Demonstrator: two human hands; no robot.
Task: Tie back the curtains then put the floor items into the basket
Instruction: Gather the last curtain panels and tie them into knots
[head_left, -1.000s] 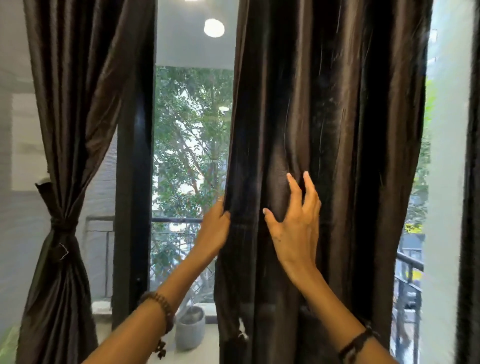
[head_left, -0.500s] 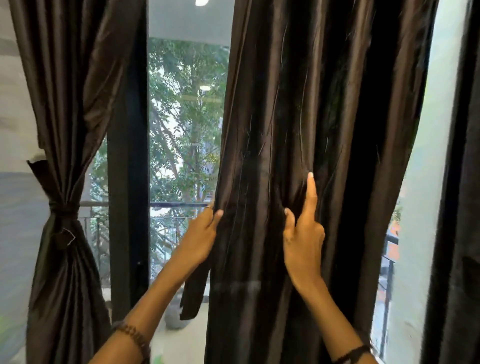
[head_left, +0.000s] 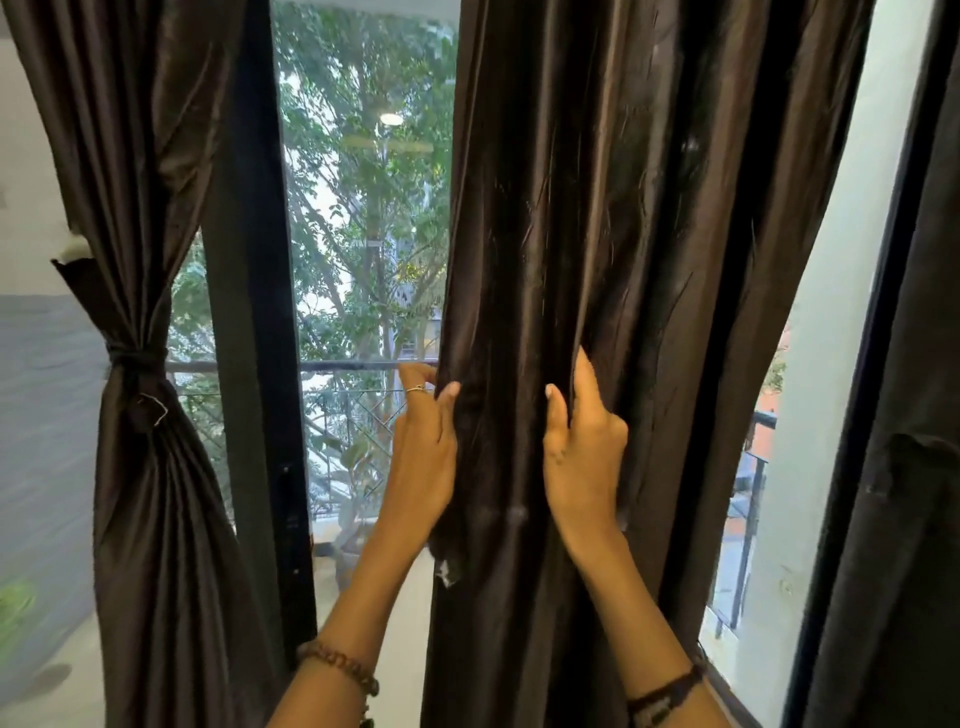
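Note:
A dark brown satin curtain (head_left: 649, 234) hangs loose in the middle of the window. My left hand (head_left: 423, 452) grips its left edge, thumb on the front and fingers behind the cloth. My right hand (head_left: 582, 441) gathers folds a little to the right, fingers curled into the fabric. At the left hangs a second brown curtain (head_left: 140, 156), bound at waist height by a dark tie-back (head_left: 136, 358). No basket or floor items are in view.
A black window frame post (head_left: 254, 312) stands between the two curtains. A balcony railing (head_left: 353, 366) and a grey plant pot (head_left: 348, 558) lie beyond the glass. Another dark curtain (head_left: 909, 467) hangs at the far right.
Both hands have closed on the middle curtain and drawn nearer each other, bunching its folds. The right fingers, straight before, now curl into the cloth.

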